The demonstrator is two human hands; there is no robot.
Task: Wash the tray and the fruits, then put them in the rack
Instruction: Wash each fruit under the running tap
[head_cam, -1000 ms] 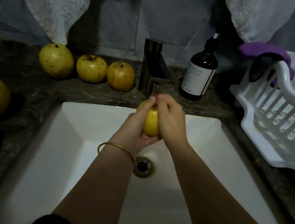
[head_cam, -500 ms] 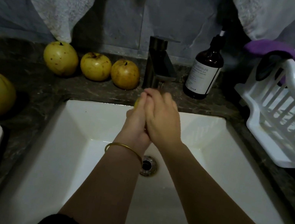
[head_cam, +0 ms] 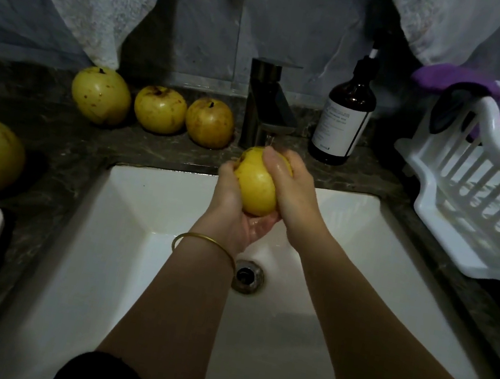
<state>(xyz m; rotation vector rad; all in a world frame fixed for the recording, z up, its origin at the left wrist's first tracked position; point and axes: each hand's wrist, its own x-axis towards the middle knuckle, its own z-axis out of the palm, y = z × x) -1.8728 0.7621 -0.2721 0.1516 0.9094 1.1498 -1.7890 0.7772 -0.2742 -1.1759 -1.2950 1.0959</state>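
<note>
Washing looks midway: at centre frame the left hand (head_cam: 233, 209) cups a round yellow fruit (head_cam: 255, 187) from below, and the right hand (head_cam: 292, 193) curls its fingers over the top, beneath the dark metal tap (head_cam: 269, 106). Three spotted yellow fruits (head_cam: 160, 109) at upper left seem unwashed. The white slatted plastic rack (head_cam: 483, 208) at right shows no fruit.

Bright yellow held fruit (head_cam: 254, 186). Yellow fruit row (head_cam: 159, 109), brown speckles, rightmost more orange-brown. Dark grey-brown counter (head_cam: 84, 142), pale marbled veining. White sink (head_cam: 122, 234), white rack (head_cam: 426, 202). Dark brown bottle (head_cam: 351, 97), white label. Purple cloth (head_cam: 442, 77). Gold bangle (head_cam: 200, 239). Dark metal faucet (head_cam: 268, 100).
</note>
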